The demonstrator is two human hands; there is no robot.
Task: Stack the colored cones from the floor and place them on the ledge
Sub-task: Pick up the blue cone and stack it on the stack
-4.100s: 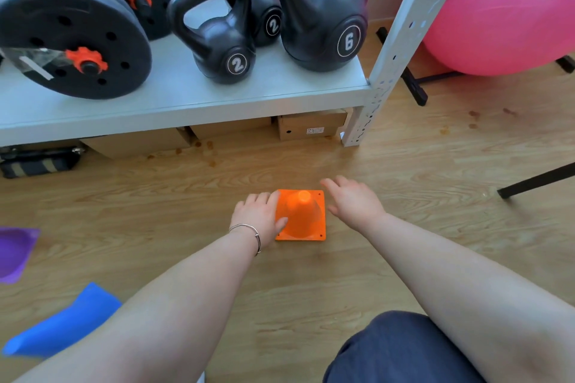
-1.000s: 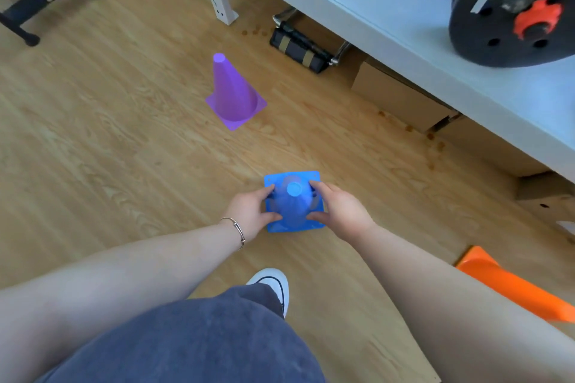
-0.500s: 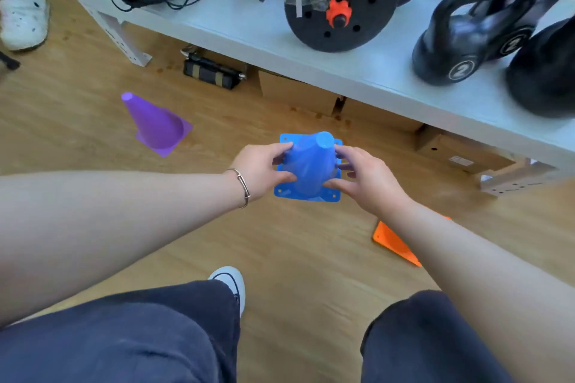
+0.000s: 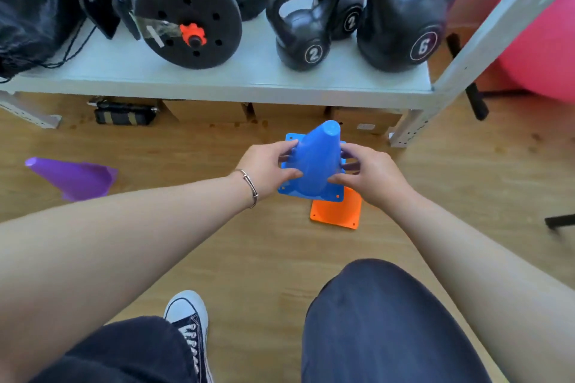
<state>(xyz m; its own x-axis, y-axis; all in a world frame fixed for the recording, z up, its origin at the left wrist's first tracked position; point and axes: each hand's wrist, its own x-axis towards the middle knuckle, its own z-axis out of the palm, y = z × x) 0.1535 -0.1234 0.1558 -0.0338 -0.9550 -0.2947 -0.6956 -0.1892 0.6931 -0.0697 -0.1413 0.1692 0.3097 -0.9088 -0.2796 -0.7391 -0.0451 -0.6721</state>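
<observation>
Beyond my grip runs the grey shelf [image 4: 217, 78], which I take to be the ledge. It is crowded with a plate dumbbell [image 4: 186, 15], a kettlebell marked 2 [image 4: 303, 31], a larger kettlebell marked 6 [image 4: 401, 19] and a black bag [image 4: 28, 3] at the far left. The only bare strip I can see is along the front edge, so that is probably where the stack has to go.

To the left of my grip, well apart, the purple cone [image 4: 73, 177] lies tipped on its side on the wooden floor [image 4: 249, 258], not yet collected.

In the grip itself is the blue cone [image 4: 315, 162]. My left hand [image 4: 267, 165] and right hand [image 4: 373, 174] press in on its opposite sides, fingers curled around the body just above the square base. I hold it tilted with the tip leaning away so the hollow underside faces down and toward me, ready to drop over the next cone.

Directly under the grip sits the orange cone [image 4: 337, 210] on the floor. I see only its base corner; its body and tip are hidden behind the blue base, so I cannot tell whether the blue one is already sleeved over it or hovers clear.

The pink ball [image 4: 541, 50] at the right is cut off by the frame, and what lies under the shelf is too dark to identify.
</observation>
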